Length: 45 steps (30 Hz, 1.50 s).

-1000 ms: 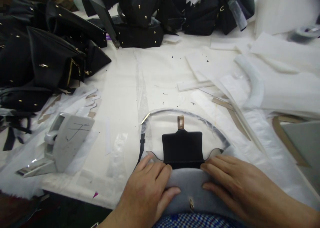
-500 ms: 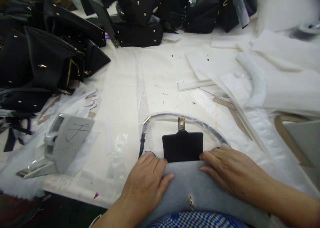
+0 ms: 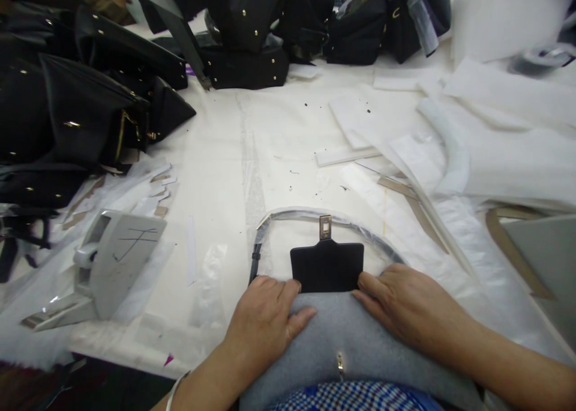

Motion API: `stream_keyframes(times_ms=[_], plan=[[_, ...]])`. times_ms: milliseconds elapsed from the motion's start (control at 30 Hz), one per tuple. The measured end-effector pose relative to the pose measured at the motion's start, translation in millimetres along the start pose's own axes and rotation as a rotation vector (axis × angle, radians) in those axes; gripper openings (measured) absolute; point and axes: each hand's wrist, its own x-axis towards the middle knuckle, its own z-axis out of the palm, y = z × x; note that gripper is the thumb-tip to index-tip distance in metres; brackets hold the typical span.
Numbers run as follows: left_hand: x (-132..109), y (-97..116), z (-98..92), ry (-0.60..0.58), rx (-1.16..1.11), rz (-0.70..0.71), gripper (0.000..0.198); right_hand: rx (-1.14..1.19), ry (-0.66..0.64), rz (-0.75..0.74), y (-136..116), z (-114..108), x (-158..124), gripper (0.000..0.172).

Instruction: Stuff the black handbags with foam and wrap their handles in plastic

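A small grey bag lies at the near table edge with its black flap open away from me. A gold clasp tips the flap, and a small gold lock shows on the grey front. The plastic-wrapped strap arcs behind the flap. My left hand lies flat on the bag's left top corner, fingers together. My right hand presses flat on the right top corner beside the flap. Neither hand grips anything.
Several black bags with gold studs are piled at the left and back. A grey marked tool rests left of the bag. White foam sheets and plastic wrap cover the right side. A grey board sits at far right.
The grey bag front has slid up over the black flap, covering more of it. Both hands moved a little away from me along with it.
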Motion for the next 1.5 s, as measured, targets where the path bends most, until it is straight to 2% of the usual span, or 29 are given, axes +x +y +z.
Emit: stream_keyframes(times_ms=[133,200,300,367,467,567,633,767,900,967,1033,1100,1167,1200,1267,1333,1433,1500], plan=[[1.7,4.6,4.2,-0.052,0.083,-0.012,0.040,-0.052,0.007,-0.003,-0.2,4.1,2.2,0.034],[1.0,11.6,3.7,0.014,0.127,-0.026,0.038,-0.054,0.009,-0.002,-1.3,5.1,1.3,0.032],[-3.6,25.6,3.0,0.183,0.183,0.006,0.026,-0.060,0.006,0.004,-3.2,6.3,0.1,0.029],[-9.6,34.6,1.8,0.210,0.133,0.052,0.025,-0.063,0.009,0.009,-4.5,6.5,-0.7,0.028],[-23.2,45.3,-3.1,0.110,-0.027,0.034,0.028,-0.073,0.007,0.018,-6.2,5.6,-2.4,0.028],[-39.6,51.4,-6.6,-0.021,-0.055,0.034,0.070,-0.087,0.004,0.025,-7.5,4.8,-3.8,0.030],[-48.3,52.5,-4.2,-0.079,-0.012,0.076,0.088,-0.088,0.006,0.025,-8.3,4.7,-3.9,0.033],[-54.3,50.5,8.8,-0.090,0.050,0.094,0.091,-0.084,-0.004,0.025,-10.2,2.5,-3.7,0.034],[-53.2,49.6,17.4,-0.069,0.063,0.074,0.088,-0.054,-0.008,0.051,-11.8,-9.7,-3.5,0.031],[-53.4,49.4,18.8,-0.055,0.046,0.077,0.085,-0.010,0.063,0.098,-12.0,-18.8,2.8,0.028],[-54.1,49.0,19.5,-0.038,0.032,0.084,0.083,0.098,0.204,0.167,-12.0,-27.1,16.9,0.026],[-54.8,48.6,19.8,-0.024,0.027,0.087,0.082,0.224,0.328,0.241,-12.4,-33.1,37.2,0.036],[-54.9,48.5,19.7,-0.015,0.025,0.083,0.082,0.321,0.366,0.287,-14.8,-37.5,56.5,0.047],[-54.9,48.6,19.4,-0.013,0.023,0.081,0.082,0.351,0.362,0.286,-17.3,-39.5,62.7,0.047],[-54.8,49.0,18.6,-0.006,0.019,0.083,0.082,0.396,0.355,0.247,-25.1,-43.5,63.6,0.035],[-55.1,49.6,17.9,0.017,0.020,0.093,0.082,0.451,0.375,0.168,-35.2,-46.2,48.0,0.026],[-56.2,50.2,17.7,0.079,0.031,0.115,0.080,0.530,0.385,-0.041,-48.3,-41.2,7.2,0.029],[-56.8,50.3,18.3,0.111,0.033,0.130,0.079,0.545,0.332,-0.204,-52.7,-29.3,-17.9,0.038]])
